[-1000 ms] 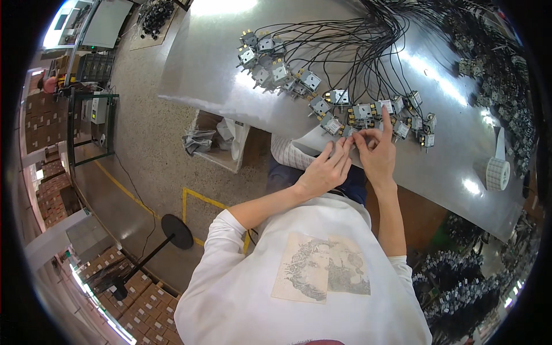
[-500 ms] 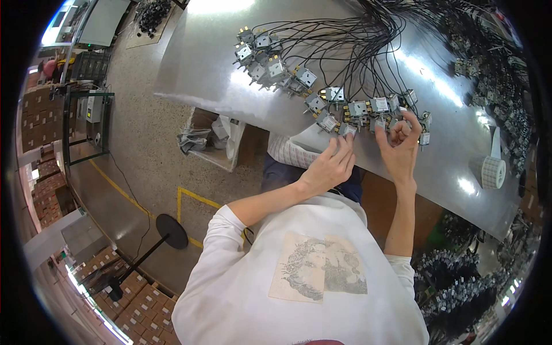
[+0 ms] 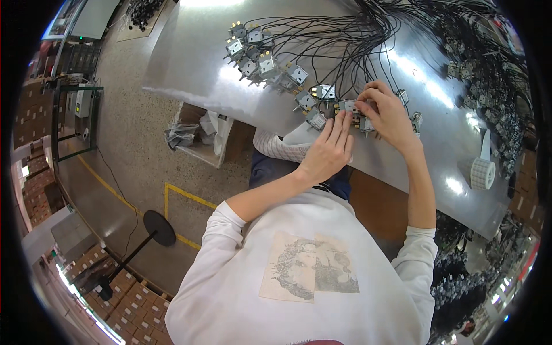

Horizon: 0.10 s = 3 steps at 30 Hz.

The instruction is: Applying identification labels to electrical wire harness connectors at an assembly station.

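My right hand (image 3: 386, 115) is bent over a row of small grey metal control units with brass terminals, thumb and forefinger pinching one metal unit (image 3: 347, 106). My left hand (image 3: 329, 150) lies against the near side of this row, its fingers stretched out side by side with the tips touching the units. A small white edge shows beneath it; what that is I cannot tell. Left of my hands another unit (image 3: 315, 119) rests near the table edge. More units (image 3: 267, 64) form a cluster farther left. Thin black leads (image 3: 368, 40) run from the units to the back.
The shiny metal table (image 3: 190, 63) has a roll of white labels (image 3: 482, 174) at right. A printed paper strip (image 3: 279, 146) hangs at its near edge. Dark bundles of wired units (image 3: 489, 86) fill the right side. Below on the left stands a box with plastic bags (image 3: 213, 129).
My right hand has moved left and turned over onto the row, closing on a unit. The left hand has shifted slightly left and down, its fingers straighter. The whole view has shifted a little.
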### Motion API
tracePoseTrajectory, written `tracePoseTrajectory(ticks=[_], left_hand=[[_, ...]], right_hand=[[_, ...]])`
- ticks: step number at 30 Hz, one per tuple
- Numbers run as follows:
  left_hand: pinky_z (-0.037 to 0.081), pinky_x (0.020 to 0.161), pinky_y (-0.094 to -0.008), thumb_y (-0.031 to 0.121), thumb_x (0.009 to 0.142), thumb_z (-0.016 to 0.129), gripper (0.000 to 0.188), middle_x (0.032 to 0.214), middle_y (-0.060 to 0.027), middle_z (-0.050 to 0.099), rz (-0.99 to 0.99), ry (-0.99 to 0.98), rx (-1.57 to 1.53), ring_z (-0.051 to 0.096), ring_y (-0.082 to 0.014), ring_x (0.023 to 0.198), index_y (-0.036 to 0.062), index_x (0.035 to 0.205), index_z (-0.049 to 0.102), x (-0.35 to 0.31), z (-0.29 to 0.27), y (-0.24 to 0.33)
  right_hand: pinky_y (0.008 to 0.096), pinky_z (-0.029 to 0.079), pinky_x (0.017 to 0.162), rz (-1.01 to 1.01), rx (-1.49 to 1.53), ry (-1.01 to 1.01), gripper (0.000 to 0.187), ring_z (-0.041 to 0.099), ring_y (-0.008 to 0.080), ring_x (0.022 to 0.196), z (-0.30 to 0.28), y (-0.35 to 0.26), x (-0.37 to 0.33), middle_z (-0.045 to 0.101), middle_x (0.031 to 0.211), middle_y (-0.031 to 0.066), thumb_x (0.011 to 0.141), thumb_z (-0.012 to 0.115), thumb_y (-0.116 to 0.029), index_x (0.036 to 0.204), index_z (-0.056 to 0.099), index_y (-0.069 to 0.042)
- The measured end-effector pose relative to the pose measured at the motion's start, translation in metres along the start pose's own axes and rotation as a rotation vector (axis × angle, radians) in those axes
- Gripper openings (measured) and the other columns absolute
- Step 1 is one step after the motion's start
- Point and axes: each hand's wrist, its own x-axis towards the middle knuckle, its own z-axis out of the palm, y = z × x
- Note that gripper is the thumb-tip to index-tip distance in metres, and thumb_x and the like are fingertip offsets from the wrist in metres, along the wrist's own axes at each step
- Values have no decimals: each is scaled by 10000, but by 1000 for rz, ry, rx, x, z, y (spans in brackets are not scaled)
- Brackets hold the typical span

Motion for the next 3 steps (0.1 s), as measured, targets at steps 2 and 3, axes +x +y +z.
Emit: tracePoseTrajectory(ticks=[2,3], left_hand=[[442,1172,-530,258,929,639,393,1518,-344,550,-16,-45,-8,522,-468,1434,-100,1090,673,-3,-1,2],[433,1182,-532,261,929,639,417,1528,-343,541,-10,-82,-15,513,-464,1446,-106,1126,668,-4,-2,3]], right_hand=[[340,534,806,-3,-37,-35,148,658,219,877,-3,0,5,613,1182,99,992,730,-104,1069,708,21],[338,543,825,22,-77,-64,152,673,224,897,-4,-1,7,613,1185,104,997,725,-108,1068,711,25]])
